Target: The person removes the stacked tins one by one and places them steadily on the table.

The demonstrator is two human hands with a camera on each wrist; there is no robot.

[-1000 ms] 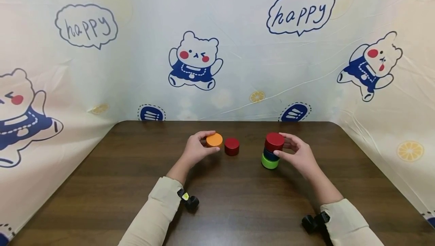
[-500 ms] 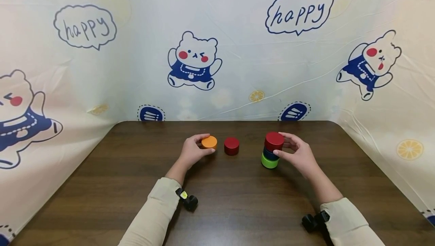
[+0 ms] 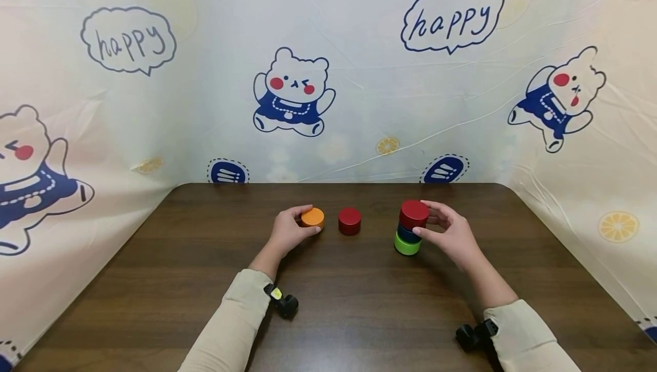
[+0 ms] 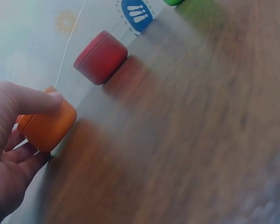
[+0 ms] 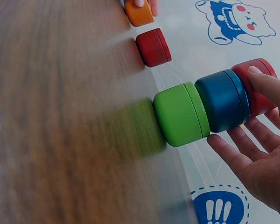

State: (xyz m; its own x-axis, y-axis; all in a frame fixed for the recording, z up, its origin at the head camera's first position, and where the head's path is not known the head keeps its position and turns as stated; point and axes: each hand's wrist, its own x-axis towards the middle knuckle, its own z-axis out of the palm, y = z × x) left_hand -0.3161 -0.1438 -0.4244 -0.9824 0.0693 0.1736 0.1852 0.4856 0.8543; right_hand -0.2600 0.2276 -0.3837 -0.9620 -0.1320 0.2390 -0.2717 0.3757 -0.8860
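Steadying the stack: the right hand [image 3: 454, 237] grips an upright tower of three, its thumb on the squat, round, dark red metal-looking canister [image 3: 413, 212] at the top and one fingertip down by the join of the lower two. Even pressure from both sides would serve best; a push from the thumb alone could slide the top one off.

Tower order: a squat, round, lime-green metal-looking canister [image 5: 179, 116] stands on the dark brown wood-grain table [image 3: 349, 303]; a squat, round, deep blue metal-looking canister [image 5: 221, 105] sits on it, touching, beneath the red. The line looks nearly straight.

Orange piece: the left hand [image 3: 290, 230] pinches a squat, round, bright orange metal-looking canister [image 3: 312, 216], thumb on the near side, fingers on the far side. Whether its base rests fully on the table is hard to tell, with fingers in the way. A level base and both sides freed together should leave it flat.

Lone red: a second squat, round, red canister [image 3: 349, 222] stands upright between the orange piece and the tower, apart from both and untouched. Any sideways sweep should clear it.

Lids and contents: a seam near each rim suggests fitted lids, all closed, so nothing inside shows. Gripping below the seam would avoid lifting a lid.
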